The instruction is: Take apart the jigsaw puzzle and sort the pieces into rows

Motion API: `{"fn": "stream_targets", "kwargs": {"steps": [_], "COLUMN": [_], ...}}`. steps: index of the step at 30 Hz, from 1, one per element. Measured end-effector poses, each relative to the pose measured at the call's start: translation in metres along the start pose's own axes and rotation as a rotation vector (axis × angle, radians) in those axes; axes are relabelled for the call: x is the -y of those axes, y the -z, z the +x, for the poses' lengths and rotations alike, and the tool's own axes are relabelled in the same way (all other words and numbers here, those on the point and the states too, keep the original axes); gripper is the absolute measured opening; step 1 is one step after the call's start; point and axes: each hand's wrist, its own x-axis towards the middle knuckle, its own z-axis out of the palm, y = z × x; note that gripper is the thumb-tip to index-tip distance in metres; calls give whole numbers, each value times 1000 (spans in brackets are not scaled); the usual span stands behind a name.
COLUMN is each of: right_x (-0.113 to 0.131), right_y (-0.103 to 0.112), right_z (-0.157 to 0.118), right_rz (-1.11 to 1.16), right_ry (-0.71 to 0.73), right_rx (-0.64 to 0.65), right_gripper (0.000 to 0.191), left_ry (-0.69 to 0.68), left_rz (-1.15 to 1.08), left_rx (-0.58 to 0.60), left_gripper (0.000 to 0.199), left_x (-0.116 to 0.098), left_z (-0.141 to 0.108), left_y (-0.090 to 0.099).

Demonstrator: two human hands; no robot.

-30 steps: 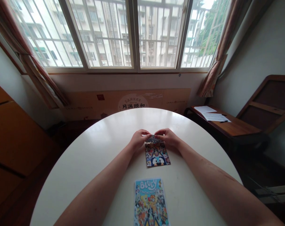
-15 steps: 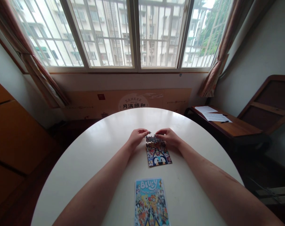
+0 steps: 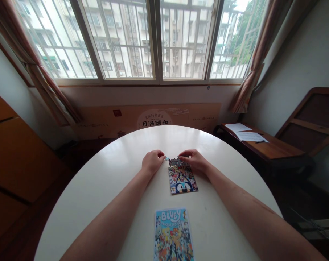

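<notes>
A partly assembled jigsaw puzzle [image 3: 182, 178] lies on the white round table [image 3: 99, 192], with a blue dog face along its near edge and an uneven far edge. At its far left corner my left hand [image 3: 152, 160] pinches a small light-blue puzzle piece [image 3: 167, 158]. My right hand [image 3: 194, 160] has its fingers closed at the far right part of the puzzle; a dark piece shows at the fingertips. Nearer to me lies a picture sheet [image 3: 173, 233] reading "BLUEY".
Behind the table a printed cardboard panel [image 3: 99, 119] leans under the barred window. A wooden side table [image 3: 278, 148] at the right holds papers [image 3: 250, 136] and a pen. Orange-brown cabinets [image 3: 14, 156] stand at the left.
My left hand has moved a little left and toward me, and the piece at its fingertips now shows a light-blue face. My right hand has barely moved.
</notes>
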Motion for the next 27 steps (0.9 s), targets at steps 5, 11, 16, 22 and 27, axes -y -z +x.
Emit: {"fn": "stream_targets", "kwargs": {"steps": [5, 11, 16, 22, 27], "right_x": [1, 1, 0, 0, -2], "right_y": [-2, -3, -3, -2, -2], "right_z": [0, 1, 1, 1, 2], "right_rz": [28, 20, 42, 49, 69], "right_ry": [21, 55, 77, 90, 57], "right_rx": [-10, -26, -21, -20, 2], "right_gripper": [38, 37, 39, 40, 39], "left_ry": [-4, -148, -265, -280, -194], "left_rz": [135, 39, -76, -115, -176], "left_rx": [-29, -129, -42, 61, 88], "left_gripper": [14, 25, 21, 16, 18], "left_x": [-3, -14, -28, -31, -24], "left_z": [-3, -3, -6, -8, -7], "left_y": [0, -3, -13, -20, -18]}}
